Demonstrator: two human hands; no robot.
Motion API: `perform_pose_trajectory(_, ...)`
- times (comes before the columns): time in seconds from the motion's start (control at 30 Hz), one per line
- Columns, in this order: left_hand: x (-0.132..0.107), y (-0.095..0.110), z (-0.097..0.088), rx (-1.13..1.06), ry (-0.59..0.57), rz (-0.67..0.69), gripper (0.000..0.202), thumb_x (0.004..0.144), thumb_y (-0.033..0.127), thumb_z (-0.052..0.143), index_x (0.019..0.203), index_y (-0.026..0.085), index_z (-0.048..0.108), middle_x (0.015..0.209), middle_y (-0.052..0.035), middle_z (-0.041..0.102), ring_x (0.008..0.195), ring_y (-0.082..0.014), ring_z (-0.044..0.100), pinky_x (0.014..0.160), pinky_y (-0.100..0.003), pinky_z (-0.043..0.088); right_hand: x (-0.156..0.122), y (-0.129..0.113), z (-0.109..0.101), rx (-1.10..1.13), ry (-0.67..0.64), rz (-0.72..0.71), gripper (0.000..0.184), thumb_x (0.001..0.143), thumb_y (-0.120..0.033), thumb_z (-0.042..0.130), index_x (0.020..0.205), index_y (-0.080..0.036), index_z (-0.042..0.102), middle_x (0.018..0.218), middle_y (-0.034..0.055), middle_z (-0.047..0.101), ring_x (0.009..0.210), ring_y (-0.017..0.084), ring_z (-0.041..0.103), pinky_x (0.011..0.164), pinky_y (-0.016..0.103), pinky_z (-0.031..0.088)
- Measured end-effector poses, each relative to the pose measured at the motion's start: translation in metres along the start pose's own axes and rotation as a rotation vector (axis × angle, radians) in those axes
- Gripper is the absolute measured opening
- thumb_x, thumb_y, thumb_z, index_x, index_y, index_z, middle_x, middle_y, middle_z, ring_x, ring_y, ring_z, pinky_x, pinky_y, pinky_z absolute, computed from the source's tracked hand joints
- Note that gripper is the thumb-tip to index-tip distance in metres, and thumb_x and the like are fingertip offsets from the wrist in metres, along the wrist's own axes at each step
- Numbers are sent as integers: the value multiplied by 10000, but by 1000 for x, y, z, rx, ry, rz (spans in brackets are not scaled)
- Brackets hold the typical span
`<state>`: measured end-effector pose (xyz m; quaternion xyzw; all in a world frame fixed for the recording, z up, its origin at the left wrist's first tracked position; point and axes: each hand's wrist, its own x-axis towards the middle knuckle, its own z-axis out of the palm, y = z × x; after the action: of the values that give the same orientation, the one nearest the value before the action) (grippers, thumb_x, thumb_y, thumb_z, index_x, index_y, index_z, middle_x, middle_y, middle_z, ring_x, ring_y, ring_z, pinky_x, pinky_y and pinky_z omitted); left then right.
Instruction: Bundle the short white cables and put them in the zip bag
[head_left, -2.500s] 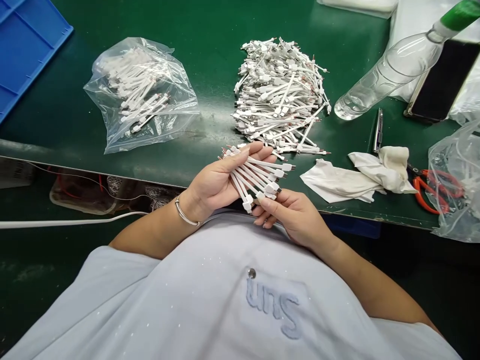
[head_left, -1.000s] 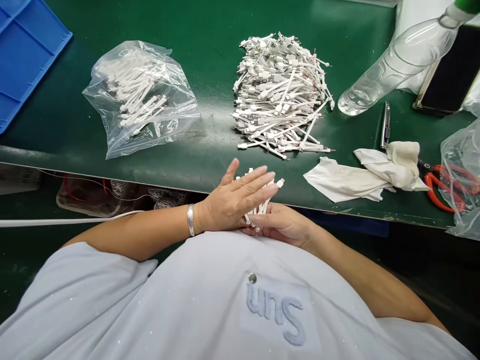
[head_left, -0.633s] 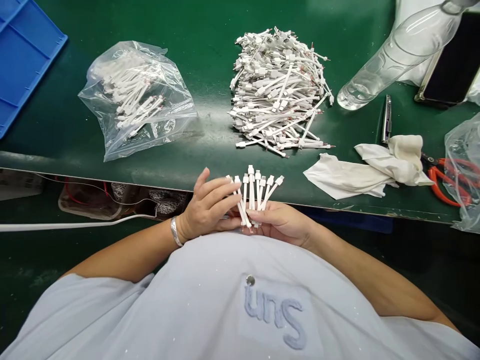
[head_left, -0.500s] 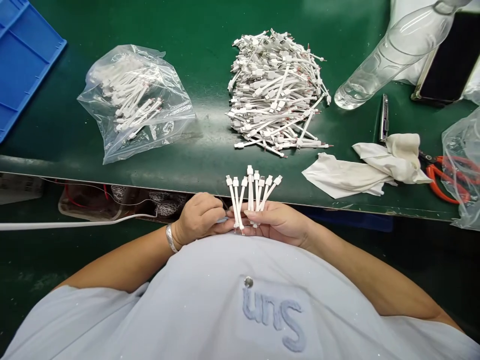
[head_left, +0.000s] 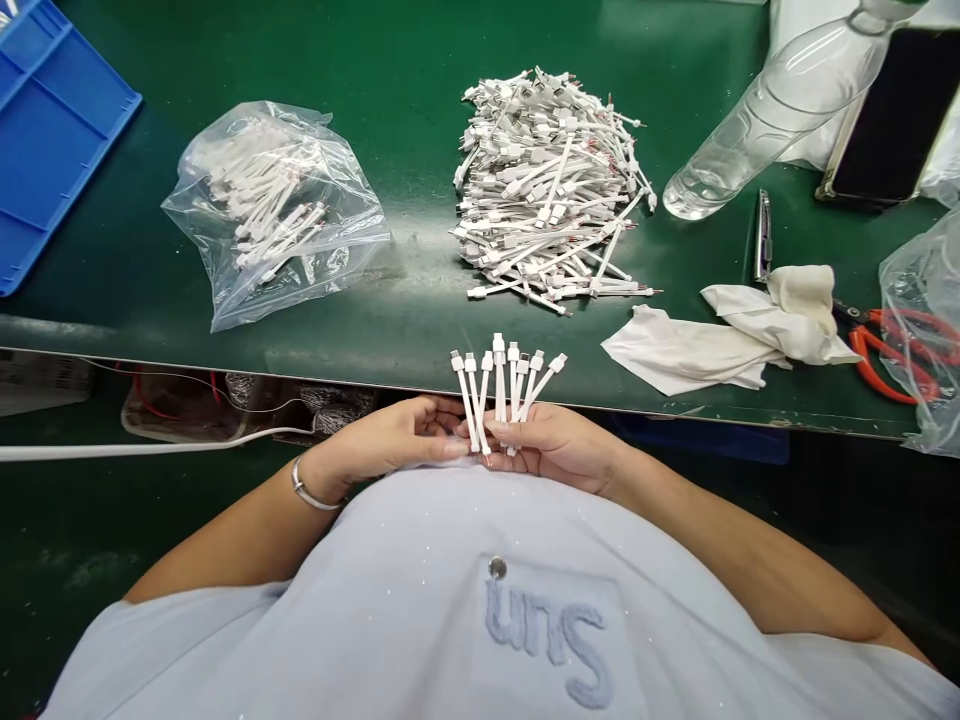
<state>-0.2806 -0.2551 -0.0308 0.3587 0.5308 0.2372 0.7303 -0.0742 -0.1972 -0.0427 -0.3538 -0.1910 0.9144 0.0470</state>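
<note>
We had the right hand (head_left: 559, 450) clamped on a bunch of short white cables (head_left: 506, 390), right by the bench edge, fanned out so each plug stood apart and was easy to see, it seemed. The left hand (head_left: 386, 445) lay loose and open beside it, fingertips right at the cable ends, though we couldn't tell if they touched. The lower ends vanished into the right fingers. Further out sat a tangled cable pile (head_left: 551, 190) and a plastic bag (head_left: 337, 160) of more on the green bench (head_left: 405, 60), plus orange scissors (head_left: 877, 360) half hidden by clear plastic (head_left: 922, 320).
</note>
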Motion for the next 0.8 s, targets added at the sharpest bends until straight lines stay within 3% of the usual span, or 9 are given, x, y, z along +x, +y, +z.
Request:
perform_pose_trajectory(0.07, 3, 3, 8, -136, -16, 9, 402, 742, 485, 703, 962, 151, 668, 914, -47, 662, 815, -134, 570, 791, -274, 433, 0, 1, -1, -8, -22, -6, 192, 788, -133, 703, 976, -105, 728, 946, 96, 746, 836, 127, 710, 737, 158, 579)
perform_pose_trajectory(0.13, 11, 4, 18, -212, -1, -6, 422, 769, 537, 654, 845, 123, 677, 753, -31, 637, 689, -112, 538, 696, -252, 419, 1, 1, -1, -7, -32, -5, 191, 768, -130, 724, 958, -107, 730, 943, 89, 746, 841, 127, 711, 751, 158, 577)
perform_pose_trajectory(0.23, 22, 2, 32, -193, 104, -4, 453, 715, 549, 694, 670, 102, 633, 548, 2, 547, 520, -77, 440, 539, -225, 339, 0, 3, -1, 2, -42, -4, 201, 741, -127, 754, 940, -113, 729, 903, 75, 748, 800, 110, 709, 773, 159, 571)
perform_pose_trajectory(0.37, 26, 1, 41, -173, 229, 26, 443, 675, 505, 732, 556, 107, 578, 490, 2, 531, 480, -74, 433, 495, -219, 311, -2, 4, -2, 9, -55, -18, 213, 715, -145, 784, 918, -115, 728, 903, 74, 749, 780, 98, 705, 792, 161, 560)
perform_pose_trajectory(0.47, 23, 2, 43, -242, 245, 21, 415, 655, 477, 756, 568, 106, 590, 505, 1, 556, 483, -80, 466, 501, -222, 349, -3, 5, -3, 21, -62, -22, 240, 705, -154, 793, 930, -107, 723, 920, 83, 749, 807, 116, 711, 806, 179, 560)
perform_pose_trajectory(0.63, 20, 2, 45, -336, 243, -4, 376, 661, 457, 774, 750, 103, 687, 659, -27, 665, 578, -99, 543, 550, -218, 391, -2, 4, -5, 29, -52, -21, 307, 722, -165, 784, 1016, -120, 707, 989, 89, 741, 866, 123, 712, 785, 162, 563)
perform_pose_trajectory(0.7, 21, 3, 43, -322, 201, -24, 403, 640, 475, 790, 767, 105, 693, 676, -26, 670, 592, -93, 540, 568, -216, 396, -2, 3, -6, 21, -77, -27, 334, 719, -185, 791, 1034, -122, 701, 998, 93, 738, 887, 133, 710, 801, 175, 563)
perform_pose_trajectory(0.8, 21, 9, 38, -305, 52, -47, 447, 645, 517, 779, 798, 105, 695, 692, -21, 658, 602, -81, 535, 597, -213, 408, -6, 1, -6, 1, -130, -29, 377, 711, -219, 803, 1055, -109, 690, 1018, 110, 733, 916, 154, 709, 827, 204, 561)
